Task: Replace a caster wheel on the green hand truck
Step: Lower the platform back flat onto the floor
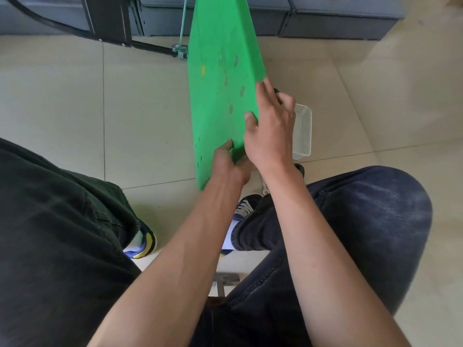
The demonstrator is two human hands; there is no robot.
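The green hand truck (220,78) stands on edge in front of me, its flat deck facing left and dotted with several bolt holes. My left hand (229,164) grips the deck's near lower corner, thumb on the face and fingers curled behind. My right hand (271,128) wraps over the right edge, thumb on the green face, fingers reaching behind onto a dark part (276,90) that barely shows. The underside and any caster wheel are hidden behind the deck. The truck's folded handle hinge (180,50) shows at the far end.
A white perforated plastic basket (303,131) sits on the tiled floor just right of the deck, behind my right hand. My knees frame the lower view. Grey cabinets (338,23) line the far wall, and a black frame (107,18) stands at upper left.
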